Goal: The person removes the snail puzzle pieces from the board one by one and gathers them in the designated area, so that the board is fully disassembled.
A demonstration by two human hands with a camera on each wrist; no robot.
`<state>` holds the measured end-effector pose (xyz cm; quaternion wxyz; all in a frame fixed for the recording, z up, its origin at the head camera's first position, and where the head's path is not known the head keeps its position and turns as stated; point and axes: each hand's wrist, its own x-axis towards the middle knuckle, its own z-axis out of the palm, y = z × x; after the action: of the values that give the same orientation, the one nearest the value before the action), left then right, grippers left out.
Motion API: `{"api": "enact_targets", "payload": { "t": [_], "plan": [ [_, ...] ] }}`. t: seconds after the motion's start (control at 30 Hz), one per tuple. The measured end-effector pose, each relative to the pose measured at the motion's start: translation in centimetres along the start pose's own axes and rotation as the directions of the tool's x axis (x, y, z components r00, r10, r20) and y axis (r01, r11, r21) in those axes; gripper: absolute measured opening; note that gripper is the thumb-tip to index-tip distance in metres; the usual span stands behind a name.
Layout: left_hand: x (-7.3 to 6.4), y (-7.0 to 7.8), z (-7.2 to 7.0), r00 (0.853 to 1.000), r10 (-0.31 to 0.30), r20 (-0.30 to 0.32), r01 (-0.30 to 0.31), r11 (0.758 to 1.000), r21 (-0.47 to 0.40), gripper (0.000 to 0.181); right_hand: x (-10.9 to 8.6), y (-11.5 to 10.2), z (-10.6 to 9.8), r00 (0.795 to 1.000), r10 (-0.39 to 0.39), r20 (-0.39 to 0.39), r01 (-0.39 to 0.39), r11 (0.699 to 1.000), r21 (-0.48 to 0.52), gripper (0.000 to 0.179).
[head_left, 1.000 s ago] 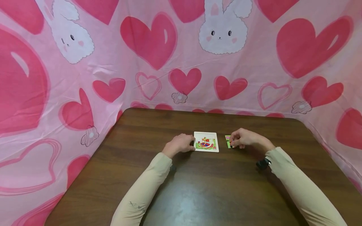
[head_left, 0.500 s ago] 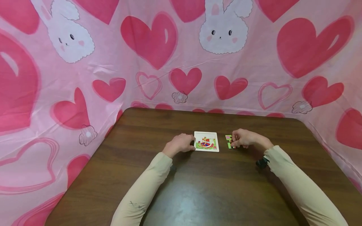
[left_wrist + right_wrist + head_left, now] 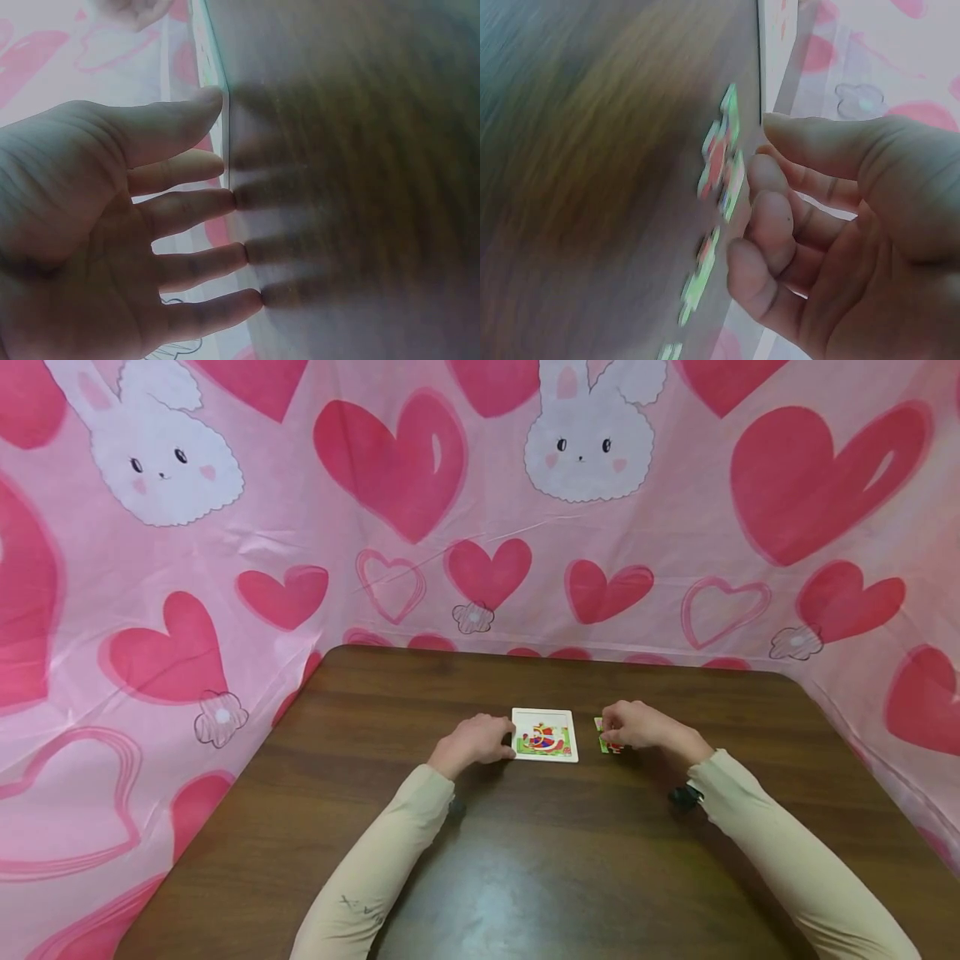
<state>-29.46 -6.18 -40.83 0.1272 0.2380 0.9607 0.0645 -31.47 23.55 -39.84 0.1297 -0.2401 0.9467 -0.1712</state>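
Note:
A white-framed picture puzzle board (image 3: 525,716) lies on the table, its lower part filled with a colourful picture and its upper part white. My left hand (image 3: 474,742) rests at the board's left side; in the left wrist view its thumb (image 3: 176,127) touches the board's edge and the fingers are spread and nearly straight. Just right of the board, my right hand (image 3: 637,724) is over several loose green and red puzzle pieces (image 3: 609,747). In the right wrist view its fingers (image 3: 769,225) are loosely bent beside the puzzle pieces (image 3: 718,159), with nothing visibly held.
The brown wooden table (image 3: 480,852) extends around both hands. A pink cloth (image 3: 405,468) with hearts and rabbits hangs behind and beside it. Dark wrist devices (image 3: 684,798) sit under the sleeves.
My right hand has shifted slightly left over the loose puzzle pieces, and its fingers now cover more of them. The left hand and the board stay in place.

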Motion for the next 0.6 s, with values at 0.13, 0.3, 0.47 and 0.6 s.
{"api": "enact_targets", "payload": {
  "t": [0.13,0.3,0.47,0.6],
  "plan": [
    [0.1,0.0,0.0,1.000,0.003,0.000,-0.003,1.000,0.003,0.043,0.5,-0.9,0.3,0.999,-0.020,-0.036,0.020,1.000,-0.002,0.010],
    [0.0,0.0,-0.1,1.000,0.004,-0.002,-0.004,1.000,0.010,0.044,0.9,-1.8,0.3,0.997,-0.022,-0.073,0.025,0.999,0.040,0.010],
    [-0.1,0.0,-0.2,1.000,-0.001,-0.001,0.001,1.000,0.009,0.044,1.2,-2.6,-0.1,0.993,-0.027,-0.117,0.035,0.997,0.069,0.012],
    [-0.1,0.1,-0.1,1.000,-0.001,0.004,0.001,1.000,0.008,0.045,1.6,-3.1,-0.2,0.994,-0.021,-0.108,0.030,0.996,0.084,0.015]
  ]
}}
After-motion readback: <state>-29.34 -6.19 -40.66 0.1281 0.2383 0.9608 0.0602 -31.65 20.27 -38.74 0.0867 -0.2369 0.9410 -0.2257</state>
